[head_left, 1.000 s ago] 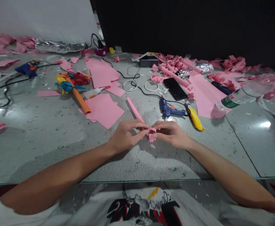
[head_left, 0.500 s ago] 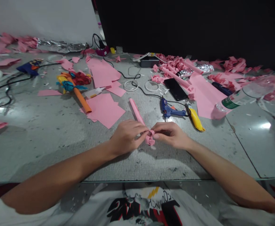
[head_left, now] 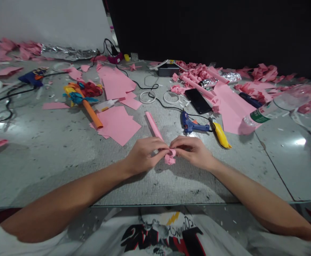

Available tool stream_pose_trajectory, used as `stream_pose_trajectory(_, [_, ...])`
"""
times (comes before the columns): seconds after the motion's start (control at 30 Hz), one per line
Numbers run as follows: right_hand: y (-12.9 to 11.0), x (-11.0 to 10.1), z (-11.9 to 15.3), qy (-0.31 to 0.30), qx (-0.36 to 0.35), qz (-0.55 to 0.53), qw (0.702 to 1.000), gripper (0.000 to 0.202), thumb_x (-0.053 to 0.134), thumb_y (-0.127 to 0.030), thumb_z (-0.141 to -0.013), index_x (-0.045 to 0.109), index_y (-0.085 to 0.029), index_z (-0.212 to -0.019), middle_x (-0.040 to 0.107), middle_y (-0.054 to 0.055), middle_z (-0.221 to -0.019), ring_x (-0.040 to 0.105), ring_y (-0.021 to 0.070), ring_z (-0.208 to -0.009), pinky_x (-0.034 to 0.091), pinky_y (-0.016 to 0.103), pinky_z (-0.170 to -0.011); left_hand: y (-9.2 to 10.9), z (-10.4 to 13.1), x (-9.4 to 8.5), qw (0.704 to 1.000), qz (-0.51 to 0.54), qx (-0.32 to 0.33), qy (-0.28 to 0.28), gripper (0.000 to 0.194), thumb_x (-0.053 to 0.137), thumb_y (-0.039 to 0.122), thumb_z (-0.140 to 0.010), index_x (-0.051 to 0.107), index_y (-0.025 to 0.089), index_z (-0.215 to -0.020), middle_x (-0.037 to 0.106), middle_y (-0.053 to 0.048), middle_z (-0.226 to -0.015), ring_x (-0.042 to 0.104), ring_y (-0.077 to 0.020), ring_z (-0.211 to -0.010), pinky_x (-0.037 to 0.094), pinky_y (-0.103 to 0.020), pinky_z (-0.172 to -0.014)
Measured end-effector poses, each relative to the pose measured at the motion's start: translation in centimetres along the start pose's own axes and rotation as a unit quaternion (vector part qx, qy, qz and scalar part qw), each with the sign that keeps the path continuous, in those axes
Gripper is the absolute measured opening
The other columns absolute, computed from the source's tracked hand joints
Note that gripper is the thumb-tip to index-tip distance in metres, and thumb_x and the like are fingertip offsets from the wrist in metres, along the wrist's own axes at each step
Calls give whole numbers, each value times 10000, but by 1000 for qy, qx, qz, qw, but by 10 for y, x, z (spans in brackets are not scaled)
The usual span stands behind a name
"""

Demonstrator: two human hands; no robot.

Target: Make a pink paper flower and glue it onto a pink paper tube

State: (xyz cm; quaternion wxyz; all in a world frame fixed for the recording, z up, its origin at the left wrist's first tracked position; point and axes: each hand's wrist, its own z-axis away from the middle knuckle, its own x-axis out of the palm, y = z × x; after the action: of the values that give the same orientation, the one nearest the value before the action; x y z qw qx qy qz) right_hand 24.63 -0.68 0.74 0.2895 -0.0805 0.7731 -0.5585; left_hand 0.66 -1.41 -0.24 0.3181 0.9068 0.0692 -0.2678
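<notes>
Between my hands is a pink paper flower with curled petals, close to the near end of a rolled pink paper tube that points away from me. My left hand pinches the flower from the left, thumb and forefinger together. From the right, my right hand pinches its upper edge. Fingertips of both hands nearly meet there. Whether tube and flower are joined is hidden by my fingers. Beyond my right hand lies a blue glue gun beside a yellow case.
Pink paper sheets and an orange tube with colourful paper petals lie to the left. At the right are a black phone, a plastic bottle and crumpled pink paper. Cables and white tape rings lie behind the tube.
My right fingertips have shifted slightly left and closed into a pinch at the flower's upper edge. The flower is turned a little. Other things stay in place.
</notes>
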Motion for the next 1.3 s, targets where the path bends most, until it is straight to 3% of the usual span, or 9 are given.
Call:
stream_pose_trajectory(0.4, [2, -2, 0, 20, 20, -1, 1000, 175, 739, -368, -1002, 811, -226, -927, 759, 46, -921, 676, 169, -785, 510, 304, -674, -2, -1, -1, 998, 35, -42, -11, 112, 732, 189, -992, 763, 183, -1100, 815, -72, -1012, 779, -174, -890, 620, -304, -801])
stream_pose_trajectory(0.7, [3, -3, 0, 25, 25, -10, 999, 143, 744, -336, -998, 816, -226, -941, 754, 39, -912, 667, 164, -786, 493, 302, -679, -4, -1, -3, 997, 45, -63, 3, 76, 696, 144, -1010, 749, 185, -974, 817, -33, -939, 771, -152, -857, 587, -275, -796])
stream_pose_trajectory(1.13, [5, -3, -1, -7, -2, -19, 1000, 155, 770, -331, -994, 812, -204, -917, 765, 45, -894, 671, 149, -748, 509, 276, -661, -3, 1, 1, 999, -2, 7, -45, 70, 709, 208, -1019, 774, 181, -1017, 838, -64, -987, 800, -191, -894, 612, -301, -784])
stream_pose_trajectory(1.3, [3, -3, -1, -15, 13, -30, 999, 183, 762, -360, -1001, 802, -201, -920, 748, 41, -892, 657, 134, -700, 501, 270, -625, -4, 1, 0, 998, -22, -14, -54, 114, 672, 179, -1013, 785, 186, -1008, 840, -59, -969, 799, -208, -883, 597, -335, -782])
